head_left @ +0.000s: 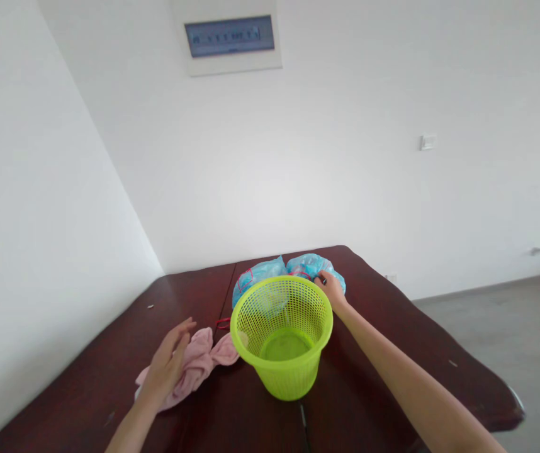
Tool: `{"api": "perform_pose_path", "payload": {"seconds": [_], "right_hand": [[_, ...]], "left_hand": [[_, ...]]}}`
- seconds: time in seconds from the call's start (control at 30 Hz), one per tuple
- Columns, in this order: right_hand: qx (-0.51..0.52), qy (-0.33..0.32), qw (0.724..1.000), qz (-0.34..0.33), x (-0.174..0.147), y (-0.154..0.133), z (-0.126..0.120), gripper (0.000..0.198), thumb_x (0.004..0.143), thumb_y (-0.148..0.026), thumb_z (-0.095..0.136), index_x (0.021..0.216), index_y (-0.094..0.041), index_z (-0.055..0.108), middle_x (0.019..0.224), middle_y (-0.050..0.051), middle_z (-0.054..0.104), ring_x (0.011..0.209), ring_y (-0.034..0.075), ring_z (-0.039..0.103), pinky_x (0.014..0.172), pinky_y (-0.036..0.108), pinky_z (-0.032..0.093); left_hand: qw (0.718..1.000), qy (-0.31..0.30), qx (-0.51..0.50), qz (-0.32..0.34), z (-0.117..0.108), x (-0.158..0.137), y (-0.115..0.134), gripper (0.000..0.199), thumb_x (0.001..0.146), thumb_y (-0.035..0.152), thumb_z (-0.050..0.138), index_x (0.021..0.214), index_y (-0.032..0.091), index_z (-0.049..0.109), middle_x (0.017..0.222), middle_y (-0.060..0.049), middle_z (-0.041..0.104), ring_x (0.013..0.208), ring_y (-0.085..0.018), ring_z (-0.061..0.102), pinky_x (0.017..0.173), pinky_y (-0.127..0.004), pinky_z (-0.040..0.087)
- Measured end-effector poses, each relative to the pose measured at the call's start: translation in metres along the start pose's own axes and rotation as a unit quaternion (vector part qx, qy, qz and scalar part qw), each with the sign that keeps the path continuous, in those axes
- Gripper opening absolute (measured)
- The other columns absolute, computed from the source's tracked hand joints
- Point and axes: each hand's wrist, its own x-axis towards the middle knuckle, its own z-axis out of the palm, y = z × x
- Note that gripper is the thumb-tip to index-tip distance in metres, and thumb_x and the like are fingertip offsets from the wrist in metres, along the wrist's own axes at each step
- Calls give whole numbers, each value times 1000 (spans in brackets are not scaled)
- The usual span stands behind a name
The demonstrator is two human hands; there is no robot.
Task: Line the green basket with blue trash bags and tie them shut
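Note:
A lime-green plastic basket with mesh sides stands upright in the middle of the table, and I see bare floor inside it. My left hand is over a bunched pink cloth, fingers stretched out and holding nothing. Behind the basket's right rim, my right hand has curled fingers against a blue plastic bag. Something small and dark shows at those fingertips, too small to name. A second blue plastic bag lies to its left, partly hidden by the basket. Red ties show on both bags.
The dark red-brown table reaches the white walls at the back and left. Its wavy right edge drops to a grey floor. A red loop lies left of the basket. A breaker panel and a switch are on the wall.

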Motion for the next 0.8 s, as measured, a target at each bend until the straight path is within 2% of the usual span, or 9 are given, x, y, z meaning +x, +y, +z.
{"api": "perform_pose_path", "payload": {"seconds": [0.07, 0.13, 0.2, 0.27, 0.37, 0.47, 0.57, 0.67, 0.8], "right_hand": [[61, 15, 998, -22, 20, -13, -2, 42, 114, -55, 79, 91, -21, 68, 88, -2, 67, 81, 17, 64, 81, 33, 58], [120, 9, 992, -44, 39, -28, -2, 45, 106, -64, 80, 90, -23, 69, 87, -2, 68, 83, 18, 63, 81, 34, 56], [178, -13, 982, -58, 53, -43, 0, 53, 96, -76, 79, 88, -25, 70, 85, -2, 68, 83, 19, 62, 80, 33, 56], [230, -37, 970, -62, 61, -57, 3, 60, 89, -86, 78, 86, -26, 67, 82, -2, 68, 82, 20, 62, 80, 34, 57], [291, -67, 953, -60, 66, -71, 11, 66, 84, -91, 81, 89, -28, 62, 82, -4, 66, 79, 19, 63, 82, 34, 61], [322, -112, 938, -58, 65, -79, 17, 67, 83, -90, 87, 92, -29, 62, 83, -4, 66, 77, 19, 64, 82, 34, 62], [334, -162, 927, -57, 65, -82, 24, 63, 84, -86, 91, 92, -29, 67, 87, -3, 71, 80, 19, 68, 85, 36, 64], [342, -187, 920, -53, 66, -81, 31, 61, 88, -89, 88, 94, -30, 70, 90, -1, 74, 83, 21, 70, 86, 38, 65], [339, -201, 917, -56, 67, -81, 38, 64, 101, -93, 74, 94, -29, 70, 93, 5, 78, 85, 24, 74, 84, 43, 65]], "left_hand": [[997, 40, -61, 8, 3, 29, 26, 68, 109, 82, 60, 135, 22, 78, 162, -18, 78, 158, -41, 70, 143, -65, 46], [990, 39, -132, 32, 13, 60, 63, 75, 108, 88, 60, 133, 19, 78, 156, -20, 81, 148, -39, 76, 139, -61, 51], [978, -8, -205, 43, 28, 90, 106, 79, 105, 93, 60, 127, 19, 79, 158, -22, 81, 143, -37, 78, 133, -58, 57], [968, -62, -232, 66, 49, 112, 145, 73, 107, 89, 63, 124, 20, 82, 153, -19, 83, 140, -34, 79, 129, -54, 59], [959, -113, -236, 111, 83, 133, 185, 58, 110, 78, 70, 118, 23, 84, 136, -15, 88, 131, -31, 81, 121, -47, 61], [950, -160, -235, 128, 113, 146, 198, 51, 111, 74, 74, 113, 23, 82, 120, -12, 88, 115, -29, 81, 107, -43, 62], [942, -191, -245, 130, 133, 154, 193, 50, 108, 71, 80, 112, 21, 80, 111, -10, 86, 101, -25, 79, 95, -39, 60], [939, -214, -233, 137, 145, 158, 185, 48, 108, 68, 83, 118, 22, 81, 113, -9, 86, 99, -24, 78, 91, -37, 58], [946, -212, -200, 139, 154, 159, 179, 48, 107, 66, 84, 130, 24, 82, 117, -10, 87, 100, -26, 78, 86, -38, 58]]}}
